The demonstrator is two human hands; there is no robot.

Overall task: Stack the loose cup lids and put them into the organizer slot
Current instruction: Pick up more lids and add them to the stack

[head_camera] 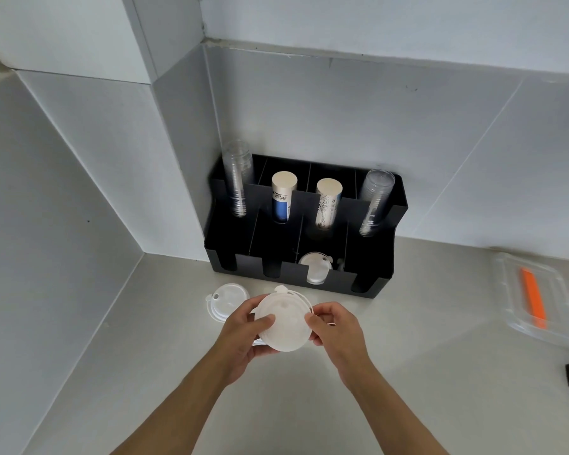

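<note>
A: Both hands met low in the middle of the frame, left hand (243, 333) and right hand (334, 330), fingers clamped on opposite rims of a white lid stack (283, 321) held above the counter (408, 372).

B: Why that grip?

A: Probably to square the lids up. One loose lid (225, 302) lay just left of them; more lids (316, 269) sat in the third front slot of the black organizer (388, 244), centre frame.

B: And the room?

A: Pale grey counter, white tiled corner, a clear tray (506, 310) at right
</note>
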